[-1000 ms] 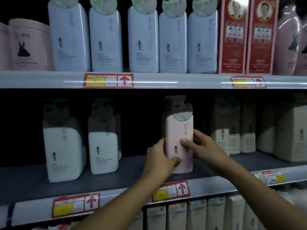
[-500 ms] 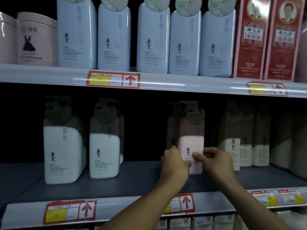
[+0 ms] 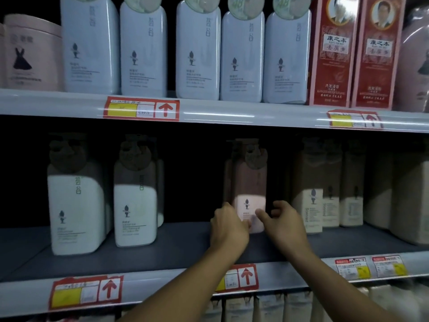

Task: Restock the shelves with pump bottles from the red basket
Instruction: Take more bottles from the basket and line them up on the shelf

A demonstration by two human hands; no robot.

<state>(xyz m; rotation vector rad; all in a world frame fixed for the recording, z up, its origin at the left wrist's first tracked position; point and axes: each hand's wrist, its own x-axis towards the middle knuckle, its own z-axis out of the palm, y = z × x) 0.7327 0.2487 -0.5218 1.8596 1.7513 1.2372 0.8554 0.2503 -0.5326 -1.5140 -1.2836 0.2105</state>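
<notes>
A pink pump bottle stands upright deep on the middle shelf, its top in shadow. My left hand grips the bottle's lower left side. My right hand is at its lower right, thumb pressed on the label and fingers curled beside it. The red basket is out of view.
Two white pump bottles stand to the left on the same shelf, with a dark gap between them and the pink bottle. Beige bottles crowd the right. The upper shelf carries pale blue bottles, red boxes and a pink tub.
Both hands have pushed the pink bottle from the shelf's front further back into the shadow. My hands have slid down to its lower part.
</notes>
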